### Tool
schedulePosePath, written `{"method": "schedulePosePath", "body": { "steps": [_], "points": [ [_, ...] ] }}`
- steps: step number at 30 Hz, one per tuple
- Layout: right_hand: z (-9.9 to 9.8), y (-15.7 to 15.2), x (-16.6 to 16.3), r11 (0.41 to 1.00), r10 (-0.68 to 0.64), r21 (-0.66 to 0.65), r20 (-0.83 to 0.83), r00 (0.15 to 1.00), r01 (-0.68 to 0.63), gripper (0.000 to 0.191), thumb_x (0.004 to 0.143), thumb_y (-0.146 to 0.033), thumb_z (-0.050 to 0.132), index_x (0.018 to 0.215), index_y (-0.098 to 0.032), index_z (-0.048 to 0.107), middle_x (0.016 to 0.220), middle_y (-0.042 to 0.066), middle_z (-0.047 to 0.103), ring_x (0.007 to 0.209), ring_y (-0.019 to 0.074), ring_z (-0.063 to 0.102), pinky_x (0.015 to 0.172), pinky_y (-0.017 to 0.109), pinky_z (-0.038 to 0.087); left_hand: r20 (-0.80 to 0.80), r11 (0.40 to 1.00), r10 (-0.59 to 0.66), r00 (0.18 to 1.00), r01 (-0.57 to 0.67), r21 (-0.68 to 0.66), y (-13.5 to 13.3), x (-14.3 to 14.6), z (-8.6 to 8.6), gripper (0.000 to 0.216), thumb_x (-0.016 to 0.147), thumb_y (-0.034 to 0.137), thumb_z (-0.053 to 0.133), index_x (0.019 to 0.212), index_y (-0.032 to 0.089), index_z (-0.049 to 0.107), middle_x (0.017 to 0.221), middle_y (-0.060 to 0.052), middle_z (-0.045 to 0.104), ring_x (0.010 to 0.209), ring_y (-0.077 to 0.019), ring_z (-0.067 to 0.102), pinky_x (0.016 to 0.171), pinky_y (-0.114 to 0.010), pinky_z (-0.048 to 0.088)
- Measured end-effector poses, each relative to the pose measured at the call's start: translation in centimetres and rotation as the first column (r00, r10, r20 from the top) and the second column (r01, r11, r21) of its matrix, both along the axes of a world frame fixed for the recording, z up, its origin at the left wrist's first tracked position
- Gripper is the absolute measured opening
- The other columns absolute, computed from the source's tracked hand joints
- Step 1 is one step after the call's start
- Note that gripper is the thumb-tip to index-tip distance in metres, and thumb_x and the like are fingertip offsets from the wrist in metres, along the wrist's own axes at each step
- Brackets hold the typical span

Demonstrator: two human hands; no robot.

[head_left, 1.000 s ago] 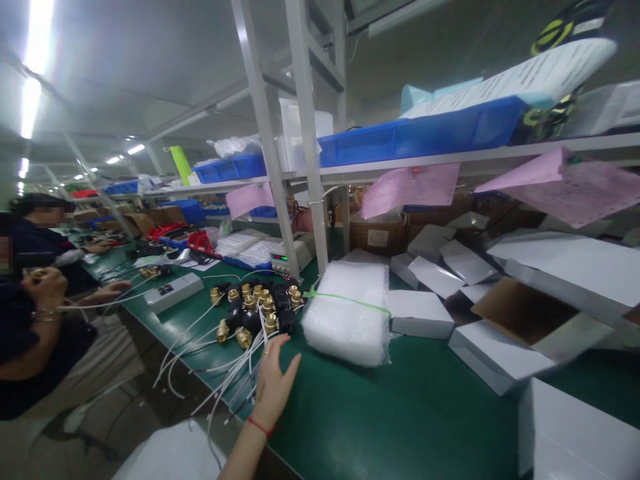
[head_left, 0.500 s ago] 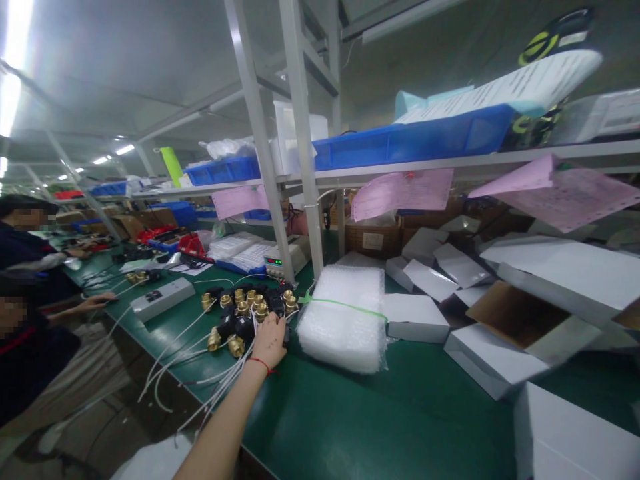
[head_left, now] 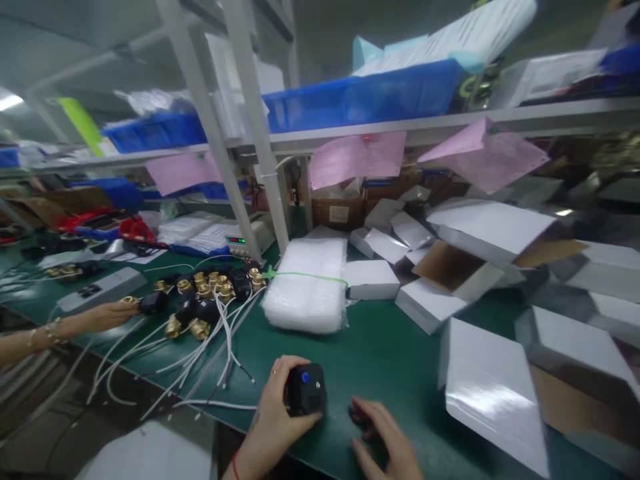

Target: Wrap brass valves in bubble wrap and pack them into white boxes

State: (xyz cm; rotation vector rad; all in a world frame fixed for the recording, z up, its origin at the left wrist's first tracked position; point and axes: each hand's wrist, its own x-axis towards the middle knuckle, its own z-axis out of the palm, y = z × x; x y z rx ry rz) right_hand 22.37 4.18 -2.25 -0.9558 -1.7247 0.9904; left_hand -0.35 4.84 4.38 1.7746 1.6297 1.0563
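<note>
My left hand (head_left: 275,417) is wrapped round a motorized valve, whose black box-shaped actuator (head_left: 311,393) faces up with a blue button on top. It is just above the green bench near the front edge. Close by on the right, my right hand (head_left: 393,440) has its fingers curled about a small dark piece (head_left: 357,415), too blurred to name. Several more valves with brass bodies (head_left: 200,328) and black actuators lie grouped on the left, their white cables (head_left: 227,333) trailing over the front edge.
A co-worker's hand (head_left: 107,315) reaches in from the left and holds another black-topped valve (head_left: 153,303). Bubble wrap sheets (head_left: 307,293) tied with green string lie mid-bench. White boxes (head_left: 493,387) crowd the right side. A shelf with blue bins (head_left: 360,100) runs above.
My left hand has come from the valve group towards me and right, with a valve in it. My right hand has come into view. The view has turned right; the co-worker's hand is at the valves.
</note>
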Motion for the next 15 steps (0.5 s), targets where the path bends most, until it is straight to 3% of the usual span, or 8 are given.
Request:
{"method": "schedulePosePath", "body": {
  "steps": [2,4,6,9,15],
  "points": [
    [0.1,0.4,-0.2,0.999,0.03,-0.022,-0.041,0.999,-0.031,0.067,0.081,-0.015,0.063,0.146,-0.025,0.05,0.13,0.012,0.061,0.116,0.0276,0.061,0.092,0.036,0.056,0.369,0.992,-0.038,0.928,0.078,-0.094,-1.0,2.6,-1.2,0.058,0.064,0.015,0.073,0.118,0.022,0.053,0.117,-0.007,0.06,0.113,-0.0276,0.058,0.097,-0.039,0.05],
    [0.6,0.5,0.0,0.999,0.024,-0.042,-0.053,0.998,-0.027,0.081,0.073,-0.011,0.061,0.151,-0.024,0.042,0.14,0.012,0.054,0.128,0.0283,0.052,0.105,0.043,0.047,0.568,0.983,-0.065,0.82,0.15,-0.105,-1.9,4.9,-2.3,0.058,0.064,0.019,0.078,0.118,0.023,0.055,0.118,-0.007,0.061,0.115,-0.0276,0.059,0.101,-0.039,0.05],
    [1.2,0.4,0.3,0.998,0.033,-0.047,-0.033,0.999,-0.034,0.081,0.067,-0.01,0.06,0.146,-0.022,0.047,0.138,0.013,0.056,0.127,0.0292,0.051,0.109,0.046,0.042,0.607,0.982,-0.094,0.789,0.172,-0.072,-2.5,6.4,-3.0,0.055,0.065,0.021,0.08,0.116,0.023,0.058,0.12,-0.007,0.061,0.118,-0.0269,0.059,0.107,-0.039,0.047],
    [1.9,0.0,1.0,0.999,0.038,-0.037,-0.005,0.999,-0.038,0.065,0.067,-0.01,0.057,0.132,-0.02,0.058,0.127,0.012,0.062,0.117,0.0289,0.055,0.102,0.045,0.045,0.594,0.977,-0.116,0.796,0.198,-0.074,-3.0,7.4,-3.2,0.053,0.069,0.022,0.081,0.118,0.025,0.06,0.123,-0.006,0.062,0.121,-0.0252,0.058,0.111,-0.038,0.045],
    [2.3,-0.4,1.5,0.999,0.024,-0.036,-0.024,0.999,-0.025,0.059,0.071,-0.01,0.055,0.129,-0.021,0.059,0.123,0.011,0.063,0.112,0.0274,0.056,0.097,0.042,0.045,0.55,0.981,-0.082,0.831,0.164,-0.1,-3.0,7.3,-2.4,0.052,0.07,0.02,0.079,0.119,0.022,0.062,0.123,-0.008,0.065,0.12,-0.0258,0.061,0.109,-0.038,0.049]
  ]
}}
